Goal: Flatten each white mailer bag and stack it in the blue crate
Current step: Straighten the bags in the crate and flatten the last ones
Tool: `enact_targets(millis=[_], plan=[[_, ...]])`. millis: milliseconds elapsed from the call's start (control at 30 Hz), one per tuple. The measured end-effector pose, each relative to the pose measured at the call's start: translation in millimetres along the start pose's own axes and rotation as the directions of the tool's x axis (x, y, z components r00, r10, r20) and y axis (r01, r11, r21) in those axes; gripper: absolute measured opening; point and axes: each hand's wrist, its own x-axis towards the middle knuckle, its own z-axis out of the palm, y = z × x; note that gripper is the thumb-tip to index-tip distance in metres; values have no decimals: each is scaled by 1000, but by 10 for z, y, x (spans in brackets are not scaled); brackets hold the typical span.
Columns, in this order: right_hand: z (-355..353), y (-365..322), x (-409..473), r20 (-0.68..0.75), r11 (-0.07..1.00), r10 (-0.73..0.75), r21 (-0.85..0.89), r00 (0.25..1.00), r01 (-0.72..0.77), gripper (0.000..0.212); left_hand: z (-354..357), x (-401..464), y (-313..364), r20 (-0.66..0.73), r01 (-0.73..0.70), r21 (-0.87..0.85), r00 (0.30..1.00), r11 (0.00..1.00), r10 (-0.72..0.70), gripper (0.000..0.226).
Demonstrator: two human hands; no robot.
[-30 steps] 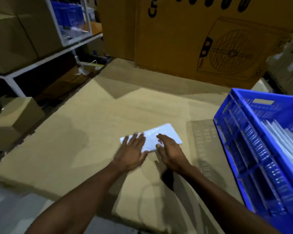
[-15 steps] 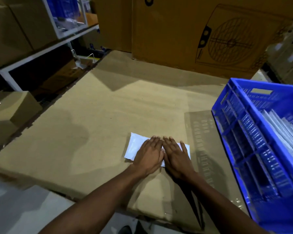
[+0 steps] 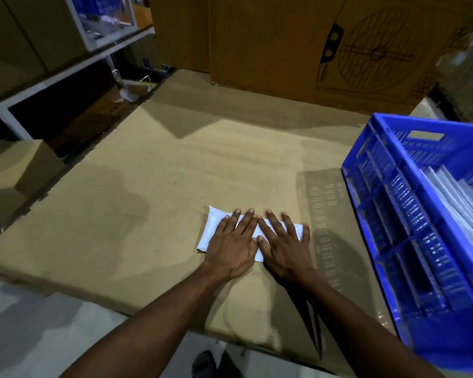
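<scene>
White mailer bag (image 3: 215, 226) lies on cardboard sheet (image 3: 175, 173), toward its near edge. Left hand (image 3: 234, 241) and right hand (image 3: 283, 245) press it flat-fingered, side by side. Looks light, limp, slick; lift by one exposed end. Blue crate (image 3: 388, 203) right.

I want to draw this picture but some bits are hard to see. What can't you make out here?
- Middle of the flat white plastic mailer bag: head view, covered by the left hand and right hand pressing flat on it.
- How many white bags stand in the blue plastic crate: cut off by the right edge.
- Contents of the white metal shelf: blurred, dark.
- Black shape at the bottom edge: cut off, unclear.
</scene>
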Motion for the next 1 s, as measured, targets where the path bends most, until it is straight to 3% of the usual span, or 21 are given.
enact_targets(millis=[400, 700, 800, 900, 1000], plan=[[-51, -16, -13, 27, 999, 10, -45, 1000, -8, 56, -12, -5, -80, 89, 68, -41, 994, 997, -65, 69], [-109, 11, -23, 104, 1000, 21, -14, 994, -20, 61, -173, -218, -546, 143, 155, 35, 977, 987, -159, 82], [-182, -197, 73, 71, 994, -38, -99, 997, 45, 61, -195, -216, -525, 160, 160, 43, 973, 986, -165, 84], [-144, -482, 123, 26, 987, -162, -16, 986, 163, 60, -181, -204, -532, 164, 167, 33, 972, 985, -170, 83], [-58, -392, 33, 60, 992, -125, 6, 990, 124, 68, -148, -199, -552, 169, 164, 49, 971, 985, -170, 83]])
